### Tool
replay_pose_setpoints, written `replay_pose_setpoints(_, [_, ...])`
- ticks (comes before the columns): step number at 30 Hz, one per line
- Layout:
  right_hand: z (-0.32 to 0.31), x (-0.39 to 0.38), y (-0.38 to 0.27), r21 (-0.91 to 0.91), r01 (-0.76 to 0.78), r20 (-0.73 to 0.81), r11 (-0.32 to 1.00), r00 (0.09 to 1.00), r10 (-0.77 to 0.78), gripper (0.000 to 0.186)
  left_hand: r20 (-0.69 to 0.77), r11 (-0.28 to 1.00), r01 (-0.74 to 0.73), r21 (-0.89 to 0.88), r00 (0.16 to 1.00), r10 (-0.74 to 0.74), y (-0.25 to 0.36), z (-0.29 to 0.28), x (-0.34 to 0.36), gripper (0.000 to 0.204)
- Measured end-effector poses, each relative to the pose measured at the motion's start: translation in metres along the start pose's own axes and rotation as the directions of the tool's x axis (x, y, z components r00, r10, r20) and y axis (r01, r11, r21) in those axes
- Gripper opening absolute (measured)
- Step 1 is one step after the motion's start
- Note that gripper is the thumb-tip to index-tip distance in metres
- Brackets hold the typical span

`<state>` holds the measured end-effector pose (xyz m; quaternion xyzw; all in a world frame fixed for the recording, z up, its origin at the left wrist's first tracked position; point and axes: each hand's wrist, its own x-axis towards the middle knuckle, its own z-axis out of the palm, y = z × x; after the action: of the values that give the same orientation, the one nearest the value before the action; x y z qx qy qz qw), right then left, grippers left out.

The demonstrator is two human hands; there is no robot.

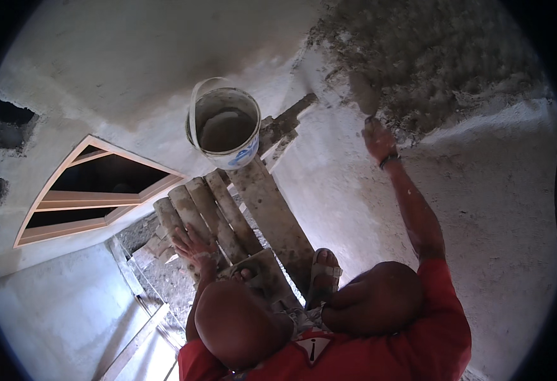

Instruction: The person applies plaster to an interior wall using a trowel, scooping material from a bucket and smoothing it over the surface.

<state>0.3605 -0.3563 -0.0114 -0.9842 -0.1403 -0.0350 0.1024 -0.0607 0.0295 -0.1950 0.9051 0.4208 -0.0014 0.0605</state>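
My right hand is raised on an outstretched arm and closed round the handle of a trowel. The trowel's blade is up against the edge of a dark, rough patch of mortar on the wall. Low on the left, my left hand lies with spread fingers on the wooden planks; nothing is in it. Beyond the planks a white bucket, its handle upright, holds grey mortar. My knees are bent, and my sandalled feet rest on the boards.
A wooden window frame is set in the wall at left. Past the bucket, a dirty board reaches toward the wall corner. Gaps run between the planks, with rubble ground below at left. Smooth pale wall stands close on the right.
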Motion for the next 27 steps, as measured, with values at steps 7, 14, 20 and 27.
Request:
replay_pose_setpoints(7, [0.047, -0.082, 0.077, -0.059, 0.072, 0.104, 0.996, 0.992, -0.066, 0.037, 0.010, 1.000, -0.003, -0.031, 1.000, 0.004, 0.007, -0.007, 0.000, 0.102])
replay_pose_setpoints(14, [0.012, -0.073, 0.058, 0.065, -0.131, 0.128, 0.989, 0.984, 0.121, 0.038, -0.049, 0.997, -0.045, -0.058, 0.998, 0.042, 0.014, -0.006, 0.000, 0.094])
replay_pose_setpoints(20, [-0.014, -0.031, 0.002, 0.171, -0.023, -0.034, 0.985, 0.999, 0.030, 0.037, -0.078, 0.996, -0.060, -0.065, 0.995, 0.055, 0.006, 0.001, 0.000, 0.090])
replay_pose_setpoints(27, [0.041, 0.001, 0.012, 0.066, -0.028, -0.011, 0.997, 1.000, 0.029, 0.040, -0.059, 0.999, -0.020, -0.036, 0.998, 0.018, 0.000, -0.001, 0.000, 0.089])
